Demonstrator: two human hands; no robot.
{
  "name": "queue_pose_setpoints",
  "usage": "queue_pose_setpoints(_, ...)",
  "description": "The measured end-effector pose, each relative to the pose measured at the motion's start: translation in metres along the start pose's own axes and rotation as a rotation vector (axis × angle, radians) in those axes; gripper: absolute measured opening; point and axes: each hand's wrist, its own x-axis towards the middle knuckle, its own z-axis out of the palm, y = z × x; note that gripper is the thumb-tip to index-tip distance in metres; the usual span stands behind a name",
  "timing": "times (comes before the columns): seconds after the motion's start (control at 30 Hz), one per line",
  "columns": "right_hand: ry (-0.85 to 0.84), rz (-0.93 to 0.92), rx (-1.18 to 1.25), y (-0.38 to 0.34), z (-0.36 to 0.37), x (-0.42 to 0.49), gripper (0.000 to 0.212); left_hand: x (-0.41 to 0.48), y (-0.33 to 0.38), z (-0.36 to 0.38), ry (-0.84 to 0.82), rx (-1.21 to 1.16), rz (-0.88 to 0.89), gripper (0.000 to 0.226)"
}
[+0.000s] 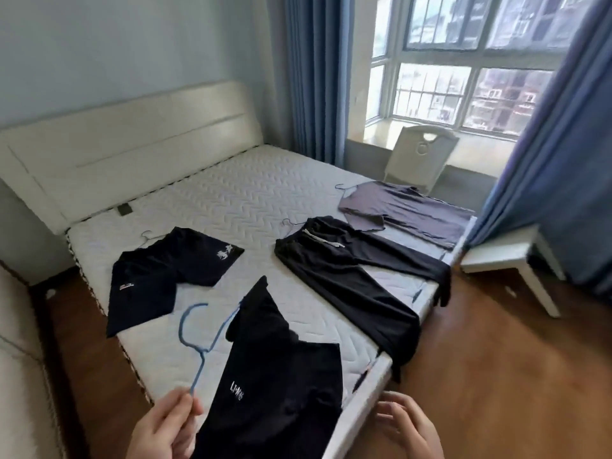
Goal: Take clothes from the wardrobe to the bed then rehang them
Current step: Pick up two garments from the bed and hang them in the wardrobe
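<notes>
My left hand point(165, 429) pinches the lower end of a blue hanger point(195, 332) that carries black shorts point(275, 376) with white lettering, draped over the bed's near corner. My right hand point(407, 425) hovers beside the bed's foot rail, fingers apart and holding nothing. On the white mattress point(231, 200) lie another pair of black shorts point(165, 276) on a hanger at left, long black trousers point(351, 279) with a white drawstring in the middle, and a grey long-sleeved top point(407, 210) at the far right, each with a hanger hook showing.
A cream headboard point(132, 144) stands against the blue wall. Beyond the bed are a white chair point(420, 157), a window with blue curtains point(314, 77), and a white bench point(510, 260) at right. Wooden floor point(480, 359) surrounds the bed.
</notes>
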Motion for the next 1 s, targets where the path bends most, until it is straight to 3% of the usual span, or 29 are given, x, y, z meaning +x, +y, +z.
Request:
queue_pose_setpoints(0.07,0.104,0.034,0.001,0.023,-0.050,-0.033,0.024,-0.020,-0.021,0.009,-0.347,-0.161,-0.141,0.037)
queue_pose_setpoints(0.13,0.229,0.063,0.008,0.051,-0.101,-0.057,0.024,-0.018,-0.046,0.006,-0.239,-0.325,-0.084,0.051)
queue_pose_setpoints(0.17,0.267,0.085,0.022,0.063,-0.124,-0.069,0.024,-0.023,-0.057,0.022,-0.182,-0.288,-0.051,0.072)
queue_pose_setpoints(0.2,0.305,0.124,0.048,0.072,-0.146,-0.081,0.025,-0.030,-0.065,0.042,-0.017,-0.027,0.065,0.085)
queue_pose_setpoints(0.23,0.361,0.175,0.081,0.081,-0.169,-0.091,0.027,-0.020,-0.073,0.073,0.001,0.300,0.153,0.082)
queue_pose_setpoints(0.27,0.423,0.221,0.121,0.089,-0.191,-0.100,0.028,-0.028,-0.079,0.107,-0.224,0.385,0.084,0.071)
queue_pose_setpoints(0.3,0.489,0.261,0.161,0.097,-0.213,-0.108,0.028,-0.036,-0.084,0.130,-0.288,0.382,-0.016,0.058)
queue_pose_setpoints(0.37,0.605,0.315,0.239,0.110,-0.255,-0.120,0.028,-0.040,-0.094,0.189,-0.244,0.538,-0.014,0.039)
queue_pose_setpoints(0.43,0.686,0.341,0.285,0.122,-0.294,-0.120,0.028,-0.024,-0.113,0.244,-0.242,0.522,-0.045,0.036)
queue_pose_setpoints(0.53,0.763,0.350,0.316,0.130,-0.352,-0.107,0.026,-0.011,-0.144,0.336,-0.379,0.538,-0.080,0.035)
queue_pose_setpoints(0.77,0.697,0.286,0.251,0.090,-0.471,-0.022,0.025,0.006,-0.194,0.483,-0.363,0.599,-0.094,0.030)
queue_pose_setpoints(1.0,0.565,0.232,0.207,0.046,-0.568,0.142,0.025,0.057,-0.213,0.586,-0.235,0.602,-0.084,0.031)
